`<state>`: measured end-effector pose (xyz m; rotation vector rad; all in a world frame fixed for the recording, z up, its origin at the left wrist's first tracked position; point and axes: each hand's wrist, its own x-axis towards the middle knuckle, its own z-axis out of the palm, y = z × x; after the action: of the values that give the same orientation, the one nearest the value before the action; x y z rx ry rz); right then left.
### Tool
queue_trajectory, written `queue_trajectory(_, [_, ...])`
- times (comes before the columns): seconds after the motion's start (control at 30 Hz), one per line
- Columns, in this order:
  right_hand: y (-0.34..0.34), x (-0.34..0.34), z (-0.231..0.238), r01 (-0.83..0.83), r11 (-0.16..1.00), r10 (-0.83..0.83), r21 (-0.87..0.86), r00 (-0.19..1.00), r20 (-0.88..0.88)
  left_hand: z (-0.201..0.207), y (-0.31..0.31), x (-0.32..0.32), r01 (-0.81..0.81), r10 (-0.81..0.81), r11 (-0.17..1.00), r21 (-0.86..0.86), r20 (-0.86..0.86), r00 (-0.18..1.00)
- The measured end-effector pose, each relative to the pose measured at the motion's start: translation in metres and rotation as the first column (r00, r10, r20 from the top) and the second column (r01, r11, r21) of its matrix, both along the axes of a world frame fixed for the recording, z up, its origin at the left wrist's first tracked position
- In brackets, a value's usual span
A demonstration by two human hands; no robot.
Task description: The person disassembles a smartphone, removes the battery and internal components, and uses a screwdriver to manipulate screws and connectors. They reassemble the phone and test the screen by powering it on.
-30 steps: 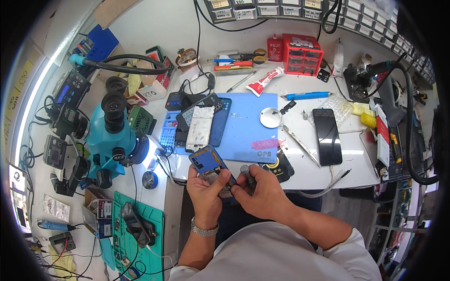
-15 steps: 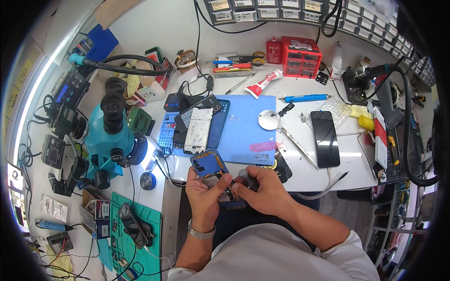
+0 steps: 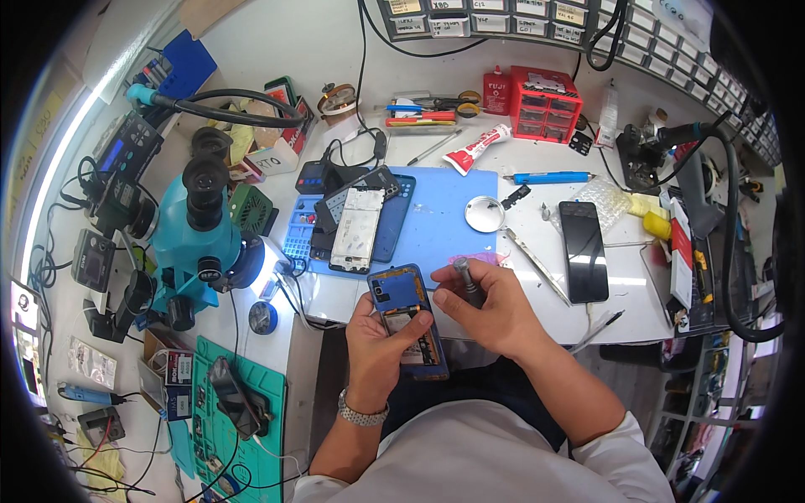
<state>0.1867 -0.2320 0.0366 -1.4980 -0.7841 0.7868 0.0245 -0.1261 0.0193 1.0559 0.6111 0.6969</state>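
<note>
My left hand grips a blue phone with its back cover off. The phone's battery and inner parts show, and my thumb lies across them. To its right, my right hand is closed around a grey ribbed cylindrical handle, apparently a small screwdriver. The handle's top sticks up between the fingers; its tip is hidden. The thumb and forefinger are close to the phone's right edge, without touching it. Beyond the phone, a blue mat bears a stripped white phone frame on top of other phone parts.
A teal microscope stands at the left, above a green mat. On the right lie a black phone and a metal pry tool. A round white dish, a glue tube and a red drawer box sit farther back.
My right hand has drawn away from the phone, up and to the right, with the screwdriver. The phone has shifted slightly right in my left hand and shows more of its back.
</note>
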Motion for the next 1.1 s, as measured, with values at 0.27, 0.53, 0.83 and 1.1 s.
queue_trajectory(0.27, [-0.002, 0.008, -0.008, -0.170, 0.969, 0.153, -0.178, 0.982, -0.109, -0.006, 0.006, -0.006, 0.046, -0.014, 0.988, -0.146, 0.210, 0.978])
queue_trajectory(0.53, [-0.001, 0.001, -0.011, -0.130, 0.971, 0.098, -0.201, 0.982, -0.160, -0.012, 0.003, -0.004, -0.031, 0.042, 0.993, -0.111, 0.101, 0.994])
queue_trajectory(0.83, [0.009, 0.008, 0.003, 0.006, 0.995, -0.015, -0.101, 0.995, -0.096, -0.013, -0.003, -0.008, -0.008, 0.008, 0.997, -0.071, 0.010, 1.000])
queue_trajectory(1.1, [0.011, 0.016, 0.003, -0.016, 0.973, 0.030, -0.228, 0.998, 0.057, -0.019, -0.008, -0.012, 0.121, -0.120, 0.992, -0.031, 0.028, 0.992])
